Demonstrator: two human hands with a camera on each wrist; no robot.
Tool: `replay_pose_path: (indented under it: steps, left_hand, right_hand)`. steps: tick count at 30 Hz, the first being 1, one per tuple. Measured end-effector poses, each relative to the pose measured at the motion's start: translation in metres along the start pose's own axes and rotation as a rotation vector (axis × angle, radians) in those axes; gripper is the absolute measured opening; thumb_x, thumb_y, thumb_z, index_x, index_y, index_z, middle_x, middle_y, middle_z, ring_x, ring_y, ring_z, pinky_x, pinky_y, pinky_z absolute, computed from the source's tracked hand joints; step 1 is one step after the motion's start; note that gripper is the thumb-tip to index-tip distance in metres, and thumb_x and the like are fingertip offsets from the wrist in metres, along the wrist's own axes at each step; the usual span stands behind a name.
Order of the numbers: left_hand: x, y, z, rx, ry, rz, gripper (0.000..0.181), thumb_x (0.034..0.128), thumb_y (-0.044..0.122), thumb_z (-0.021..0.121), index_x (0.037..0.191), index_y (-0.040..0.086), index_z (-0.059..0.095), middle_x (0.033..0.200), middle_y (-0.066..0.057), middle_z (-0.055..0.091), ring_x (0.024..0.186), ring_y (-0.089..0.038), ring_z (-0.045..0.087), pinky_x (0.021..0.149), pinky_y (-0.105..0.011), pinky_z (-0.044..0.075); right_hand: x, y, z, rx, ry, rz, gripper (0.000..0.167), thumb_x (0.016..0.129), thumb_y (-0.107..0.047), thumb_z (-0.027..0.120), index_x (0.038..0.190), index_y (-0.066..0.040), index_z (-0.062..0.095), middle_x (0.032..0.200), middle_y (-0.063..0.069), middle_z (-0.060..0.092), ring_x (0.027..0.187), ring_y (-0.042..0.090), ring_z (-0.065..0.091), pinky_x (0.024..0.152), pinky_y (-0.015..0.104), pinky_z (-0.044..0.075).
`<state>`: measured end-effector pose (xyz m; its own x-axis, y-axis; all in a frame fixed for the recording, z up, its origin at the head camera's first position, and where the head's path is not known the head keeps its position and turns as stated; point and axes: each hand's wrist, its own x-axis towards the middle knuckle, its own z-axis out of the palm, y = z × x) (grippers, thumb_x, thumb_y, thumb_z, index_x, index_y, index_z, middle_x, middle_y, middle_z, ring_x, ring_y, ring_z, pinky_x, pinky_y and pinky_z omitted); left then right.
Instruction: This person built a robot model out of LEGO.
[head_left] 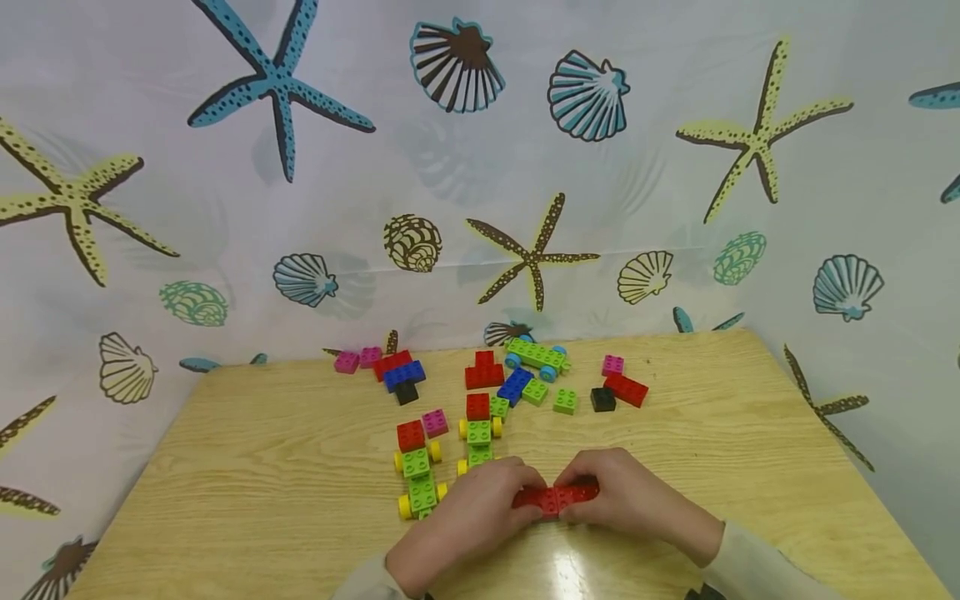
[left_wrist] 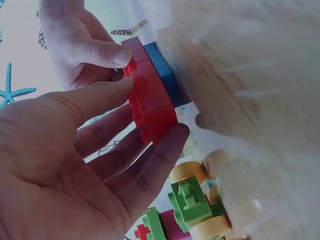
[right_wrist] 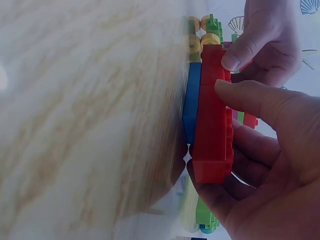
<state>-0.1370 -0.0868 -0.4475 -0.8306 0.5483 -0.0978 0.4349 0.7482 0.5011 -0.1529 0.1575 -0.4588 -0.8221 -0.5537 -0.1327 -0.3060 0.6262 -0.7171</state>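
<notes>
Two red building bricks (head_left: pixel 550 500) lie end to end near the front of the table, studs up. Beneath them, a blue brick (right_wrist: pixel 191 105) bridges the seam, as the wrist views show. My left hand (head_left: pixel 491 500) grips the left red brick between thumb and fingers. On the other end, my right hand (head_left: pixel 618 492) holds the right red brick (right_wrist: pixel 211 135) the same way. Both thumbs lie along the near side, close to the seam. A green wheeled base with yellow wheels (head_left: pixel 478 433) stands just beyond my left hand, partly hidden by it.
Left of my left hand stands another green vehicle (head_left: pixel 420 483) with yellow wheels. Farther back are a green car base (head_left: pixel 536 354) with blue wheels, a stepped red stack (head_left: pixel 484 371), and several loose bricks. A patterned cloth (head_left: pixel 450 167) hangs behind the wooden table (head_left: pixel 247 475).
</notes>
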Motion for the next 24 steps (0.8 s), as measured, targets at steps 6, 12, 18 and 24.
replay_pose_path:
  steps: [6, 12, 18, 24]
  left_hand:
    - [0.001, 0.005, -0.001, 0.023, -0.002, -0.012, 0.022, 0.1008, 0.027, 0.086, 0.121, 0.018, 0.085, 0.103, 0.006, 0.076, 0.085, -0.002, 0.061, 0.08, -0.024, 0.056]
    - [0.0, 0.005, -0.002, 0.02, -0.011, -0.028, 0.023, 0.1015, 0.028, 0.085, 0.122, 0.018, 0.085, 0.105, 0.007, 0.076, 0.086, -0.002, 0.061, 0.081, -0.025, 0.057]
    - [-0.007, -0.002, -0.007, -0.025, -0.009, -0.044, 0.03, 0.1039, 0.03, 0.082, 0.129, 0.013, 0.082, 0.11, 0.003, 0.078, 0.088, -0.006, 0.064, 0.081, -0.026, 0.059]
    - [-0.021, -0.016, -0.026, -0.116, 0.11, -0.059, 0.029, 0.1054, 0.022, 0.08, 0.132, 0.009, 0.08, 0.125, -0.006, 0.082, 0.108, -0.021, 0.075, 0.096, -0.043, 0.067]
  right_hand:
    - [-0.001, 0.0, -0.001, -0.013, 0.002, 0.0, 0.024, 0.094, -0.028, 0.092, 0.115, -0.018, 0.084, 0.108, -0.009, 0.08, 0.093, 0.011, 0.063, 0.082, 0.023, 0.05]
    - [-0.001, 0.001, 0.001, -0.012, 0.003, 0.013, 0.025, 0.095, -0.03, 0.092, 0.117, -0.02, 0.084, 0.11, -0.009, 0.08, 0.095, 0.011, 0.064, 0.084, 0.025, 0.051]
    - [0.0, 0.001, 0.002, -0.015, 0.006, 0.017, 0.027, 0.094, -0.032, 0.092, 0.117, -0.021, 0.083, 0.112, -0.009, 0.081, 0.097, 0.011, 0.064, 0.087, 0.027, 0.051]
    - [-0.002, 0.002, 0.002, -0.024, -0.011, 0.021, 0.028, 0.094, -0.033, 0.092, 0.119, -0.021, 0.083, 0.115, -0.009, 0.08, 0.101, 0.012, 0.065, 0.093, 0.033, 0.053]
